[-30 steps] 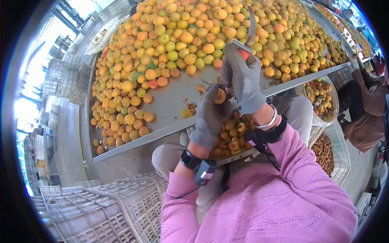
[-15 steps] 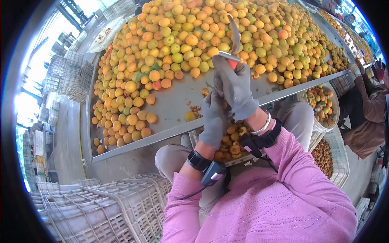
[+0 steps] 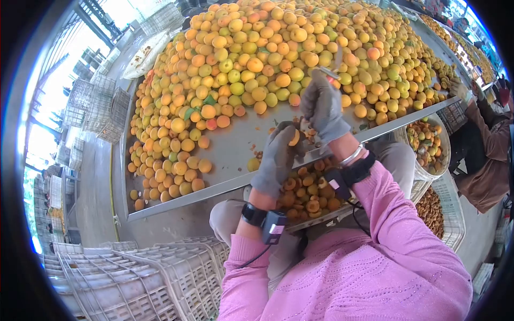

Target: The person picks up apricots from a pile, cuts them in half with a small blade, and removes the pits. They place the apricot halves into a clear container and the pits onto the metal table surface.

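My left hand [image 3: 276,158], in a grey glove, is closed around an apricot [image 3: 294,137], part of which shows orange past the fingers. Up and to the right, my gloved right hand [image 3: 324,107] grips a knife [image 3: 338,58] whose blade points away from me over the fruit; its handle is mostly hidden in the fist. The hands are apart, above the near edge of a metal table [image 3: 227,155]. A large heap of yellow-orange apricots [image 3: 257,64] covers much of it. Below my hands, a crate in my lap area holds cut apricots [image 3: 310,195].
At right stand a bucket of fruit [image 3: 425,144] and a crate of brown pits [image 3: 430,211]. Another person [image 3: 487,139] works farther right. White plastic crates [image 3: 139,273] stand at lower left, with stacked crates [image 3: 99,107] beyond. The table's raised metal rim [image 3: 225,191] runs before me.
My hands, close together before, have moved apart. The right hand with the knife went to the right; the left turned, and an apricot now shows in it.
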Tool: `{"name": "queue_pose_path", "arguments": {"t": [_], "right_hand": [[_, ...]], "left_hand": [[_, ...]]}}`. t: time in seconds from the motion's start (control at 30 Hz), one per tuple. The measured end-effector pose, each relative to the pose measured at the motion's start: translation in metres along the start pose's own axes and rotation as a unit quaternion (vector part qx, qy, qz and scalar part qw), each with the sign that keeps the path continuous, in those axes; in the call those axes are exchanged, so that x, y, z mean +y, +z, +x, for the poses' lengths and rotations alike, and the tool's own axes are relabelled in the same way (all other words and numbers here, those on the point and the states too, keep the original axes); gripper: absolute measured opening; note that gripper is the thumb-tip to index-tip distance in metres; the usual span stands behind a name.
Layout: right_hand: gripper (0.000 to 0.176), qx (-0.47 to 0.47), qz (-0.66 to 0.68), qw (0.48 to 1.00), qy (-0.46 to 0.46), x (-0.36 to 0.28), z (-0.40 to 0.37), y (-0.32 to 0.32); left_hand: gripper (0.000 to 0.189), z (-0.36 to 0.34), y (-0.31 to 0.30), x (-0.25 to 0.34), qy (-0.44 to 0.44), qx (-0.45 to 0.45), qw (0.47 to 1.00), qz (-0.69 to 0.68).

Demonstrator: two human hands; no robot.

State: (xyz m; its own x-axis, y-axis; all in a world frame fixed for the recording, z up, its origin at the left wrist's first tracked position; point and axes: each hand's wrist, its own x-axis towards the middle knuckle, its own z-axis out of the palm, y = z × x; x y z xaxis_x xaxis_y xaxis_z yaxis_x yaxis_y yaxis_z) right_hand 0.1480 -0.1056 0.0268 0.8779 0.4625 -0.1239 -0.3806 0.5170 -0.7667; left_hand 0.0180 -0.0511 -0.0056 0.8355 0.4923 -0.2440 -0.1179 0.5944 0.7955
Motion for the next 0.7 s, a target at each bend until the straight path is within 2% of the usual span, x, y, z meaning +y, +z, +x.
{"name": "queue_pose_path", "arguments": {"t": [0.03, 0.07, 0.13, 0.17, 0.23, 0.27, 0.33, 0.37, 0.43, 0.47, 0.53, 0.57, 0.6, 0.63, 0.67, 0.7], "right_hand": [[0.042, 0.009, -0.049, 0.998, -0.039, -0.009, 0.002, -0.01], [0.042, 0.009, -0.051, 0.998, -0.039, -0.015, 0.002, -0.019], [0.041, -0.016, -0.082, 0.996, -0.038, -0.03, 0.001, -0.038], [0.035, -0.017, -0.069, 0.997, -0.026, -0.035, 0.004, -0.051], [0.034, -0.012, -0.095, 0.995, -0.037, -0.038, 0.008, -0.071], [0.033, -0.009, -0.118, 0.992, -0.046, -0.039, 0.009, -0.078], [0.032, 0.014, -0.134, 0.99, -0.045, -0.042, 0.011, -0.086], [0.032, 0.023, -0.153, 0.987, -0.032, -0.044, 0.012, -0.09], [0.032, 0.033, -0.173, 0.984, -0.017, -0.044, 0.014, -0.094], [0.031, 0.026, -0.199, 0.979, -0.025, -0.043, 0.015, -0.095], [0.03, 0.018, -0.226, 0.973, -0.031, -0.044, 0.017, -0.095], [0.029, 0.006, -0.285, 0.958, 0.002, -0.048, 0.018, -0.093], [0.03, -0.008, -0.342, 0.939, 0.035, -0.05, 0.021, -0.091], [0.03, -0.009, -0.343, 0.939, 0.035, -0.05, 0.025, -0.088], [0.032, -0.046, -0.459, 0.887, 0.01, -0.048, 0.03, -0.083], [0.035, -0.081, -0.567, 0.819, -0.015, -0.047, 0.035, -0.078]], "left_hand": [[0.02, 0.0, -0.005, -0.001, 0.024, -0.095, 0.995, -0.032], [0.02, 0.001, -0.008, -0.001, 0.023, -0.095, 0.995, -0.034], [0.018, 0.009, -0.013, 0.003, 0.024, -0.001, 0.98, 0.196], [0.018, 0.02, -0.024, -0.004, 0.024, -0.003, 0.981, 0.194], [0.016, 0.039, -0.04, -0.02, 0.141, 0.017, 0.909, 0.391], [0.016, 0.04, -0.039, -0.023, 0.141, 0.016, 0.91, 0.389], [0.013, 0.037, -0.036, -0.022, 0.153, 0.067, 0.83, 0.533], [0.013, 0.04, -0.038, -0.027, 0.153, 0.067, 0.83, 0.532], [0.019, 0.045, -0.042, -0.034, 0.248, 0.119, 0.741, 0.612], [0.019, 0.044, -0.042, -0.033, 0.247, 0.119, 0.742, 0.612], [0.033, 0.039, -0.039, -0.026, 0.258, 0.15, 0.734, 0.61], [0.033, 0.035, -0.036, -0.02, 0.255, 0.152, 0.735, 0.61], [0.037, 0.031, -0.033, -0.012, 0.212, 0.135, 0.764, 0.594], [0.04, 0.028, -0.03, -0.005, 0.171, 0.117, 0.791, 0.576], [0.04, 0.027, -0.027, 0.0, 0.171, 0.118, 0.791, 0.575], [0.041, 0.025, -0.025, 0.004, 0.131, 0.122, 0.808, 0.562]]}}
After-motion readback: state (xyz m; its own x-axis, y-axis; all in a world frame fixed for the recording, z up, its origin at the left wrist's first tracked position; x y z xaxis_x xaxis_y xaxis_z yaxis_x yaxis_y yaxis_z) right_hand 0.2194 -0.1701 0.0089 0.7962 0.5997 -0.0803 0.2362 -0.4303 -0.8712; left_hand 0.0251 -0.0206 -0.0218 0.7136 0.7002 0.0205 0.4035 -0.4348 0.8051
